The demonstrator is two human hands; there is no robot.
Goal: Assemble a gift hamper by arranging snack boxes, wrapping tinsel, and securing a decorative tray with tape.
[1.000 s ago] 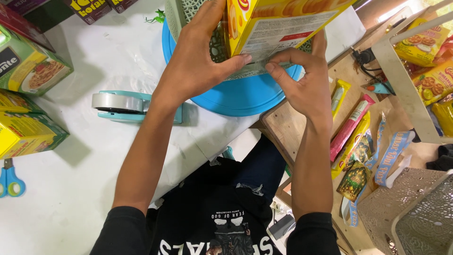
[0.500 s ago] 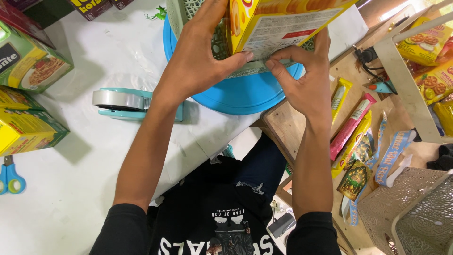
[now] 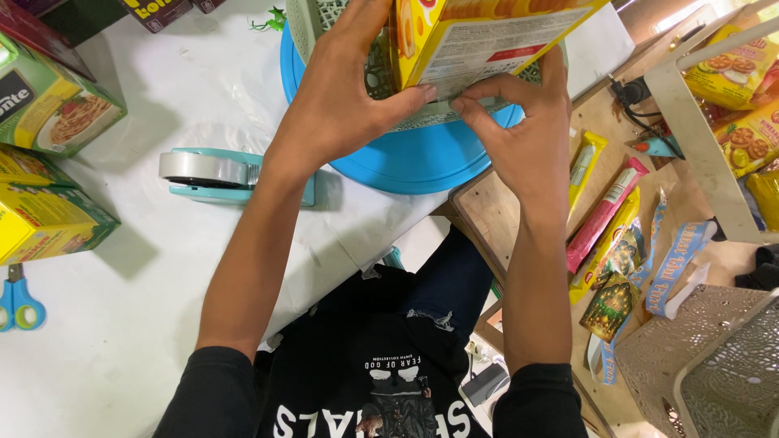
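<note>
I see the left hand [image 3: 345,97] and right hand [image 3: 527,134] pinching the yellow box's [image 3: 479,32] lower edge, fingers pressed together, steadying it against the green basket [image 3: 422,113]. Tape dispenser [image 3: 215,172] sits near on the table [image 3: 122,341].

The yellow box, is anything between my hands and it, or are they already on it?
Nothing visible stands between. The left hand and the right hand both touch the lower edge of the yellow box, fingertips pinching at its bottom corner, over the pale green basket on the blue round tray.
</note>
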